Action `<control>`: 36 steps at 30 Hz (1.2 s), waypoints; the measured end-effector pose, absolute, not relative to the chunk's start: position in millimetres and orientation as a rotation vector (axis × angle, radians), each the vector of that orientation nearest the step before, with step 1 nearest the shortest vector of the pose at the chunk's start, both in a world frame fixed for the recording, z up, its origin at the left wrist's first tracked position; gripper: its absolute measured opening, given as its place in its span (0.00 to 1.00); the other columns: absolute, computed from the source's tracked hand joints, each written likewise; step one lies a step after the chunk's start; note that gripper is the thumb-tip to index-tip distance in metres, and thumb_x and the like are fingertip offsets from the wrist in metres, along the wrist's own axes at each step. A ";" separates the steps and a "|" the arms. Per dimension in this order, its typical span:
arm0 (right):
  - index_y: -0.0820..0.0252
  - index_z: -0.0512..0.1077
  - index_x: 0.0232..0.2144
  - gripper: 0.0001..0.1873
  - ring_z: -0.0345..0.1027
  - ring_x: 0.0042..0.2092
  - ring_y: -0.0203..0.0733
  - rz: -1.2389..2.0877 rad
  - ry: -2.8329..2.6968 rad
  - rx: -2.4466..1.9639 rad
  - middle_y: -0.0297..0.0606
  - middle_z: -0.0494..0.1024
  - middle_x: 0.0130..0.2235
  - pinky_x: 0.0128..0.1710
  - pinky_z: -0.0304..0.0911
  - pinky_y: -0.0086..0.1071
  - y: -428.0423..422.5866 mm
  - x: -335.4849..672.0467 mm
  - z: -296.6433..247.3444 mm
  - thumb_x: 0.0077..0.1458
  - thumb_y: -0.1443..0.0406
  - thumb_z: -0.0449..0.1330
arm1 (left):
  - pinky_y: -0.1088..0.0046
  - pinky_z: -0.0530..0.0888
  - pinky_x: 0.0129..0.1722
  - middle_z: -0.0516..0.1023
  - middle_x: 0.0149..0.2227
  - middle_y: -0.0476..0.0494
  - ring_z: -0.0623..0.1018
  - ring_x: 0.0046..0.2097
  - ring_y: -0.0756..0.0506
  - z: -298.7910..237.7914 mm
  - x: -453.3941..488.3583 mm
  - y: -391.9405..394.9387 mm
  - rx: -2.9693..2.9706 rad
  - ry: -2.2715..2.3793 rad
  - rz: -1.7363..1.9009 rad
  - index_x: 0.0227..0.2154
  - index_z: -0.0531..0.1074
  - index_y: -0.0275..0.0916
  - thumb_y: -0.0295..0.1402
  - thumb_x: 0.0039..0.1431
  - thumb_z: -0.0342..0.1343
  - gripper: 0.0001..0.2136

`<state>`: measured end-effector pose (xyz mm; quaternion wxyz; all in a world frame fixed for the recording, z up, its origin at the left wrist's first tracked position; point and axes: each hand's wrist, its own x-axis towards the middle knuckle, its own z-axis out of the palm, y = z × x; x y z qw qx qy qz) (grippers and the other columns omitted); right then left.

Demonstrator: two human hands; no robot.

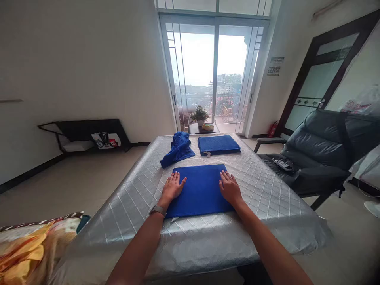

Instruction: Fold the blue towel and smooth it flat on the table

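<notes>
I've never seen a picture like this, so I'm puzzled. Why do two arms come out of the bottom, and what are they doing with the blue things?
There is no machine here. A person wears a camera on the head that looks forward and down, so you see that person's own arms. The left hand and right hand lie flat and open on a folded blue towel; nothing is gripped. It lies on a table with a shiny silver cover. Farther back are a second towel, neatly folded, and a crumpled blue cloth. A black armchair stands to the right.

Single head-worn view from close above the table, forward and down toward the balcony door.
</notes>
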<state>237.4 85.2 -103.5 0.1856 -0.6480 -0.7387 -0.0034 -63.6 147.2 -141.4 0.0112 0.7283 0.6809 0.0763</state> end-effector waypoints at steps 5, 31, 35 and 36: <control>0.71 0.52 0.70 0.33 0.39 0.73 0.44 0.085 -2.097 -1.873 0.43 0.50 0.72 0.71 0.37 0.40 62.0 244.2 -103.5 0.70 0.58 0.38 | 0.58 0.50 0.70 0.48 0.72 0.30 0.50 0.72 0.38 -144.4 -64.4 149.1 2.278 2.138 0.231 0.69 0.49 0.24 0.55 0.69 0.25 0.40; 0.70 0.50 0.70 0.33 0.37 0.73 0.44 0.196 -2.193 -1.894 0.44 0.47 0.72 0.70 0.34 0.40 43.6 249.2 -122.6 0.69 0.59 0.38 | 0.57 0.50 0.70 0.52 0.72 0.37 0.50 0.73 0.42 -131.6 100.6 66.8 2.694 1.447 0.257 0.70 0.52 0.34 0.48 0.73 0.26 0.32; 0.69 0.50 0.70 0.33 0.37 0.73 0.44 0.205 -2.181 -1.905 0.45 0.47 0.72 0.70 0.34 0.41 43.1 248.8 -121.3 0.69 0.58 0.39 | 0.57 0.47 0.71 0.48 0.73 0.41 0.47 0.73 0.43 -126.0 88.7 56.7 2.614 1.466 0.188 0.71 0.49 0.36 0.52 0.72 0.25 0.34; 0.69 0.50 0.70 0.34 0.37 0.73 0.44 0.210 -2.172 -1.910 0.45 0.47 0.72 0.70 0.34 0.40 42.9 248.2 -120.5 0.69 0.57 0.39 | 0.57 0.47 0.71 0.47 0.73 0.41 0.47 0.73 0.43 -124.4 77.8 55.0 2.595 1.487 0.168 0.71 0.49 0.36 0.54 0.71 0.26 0.35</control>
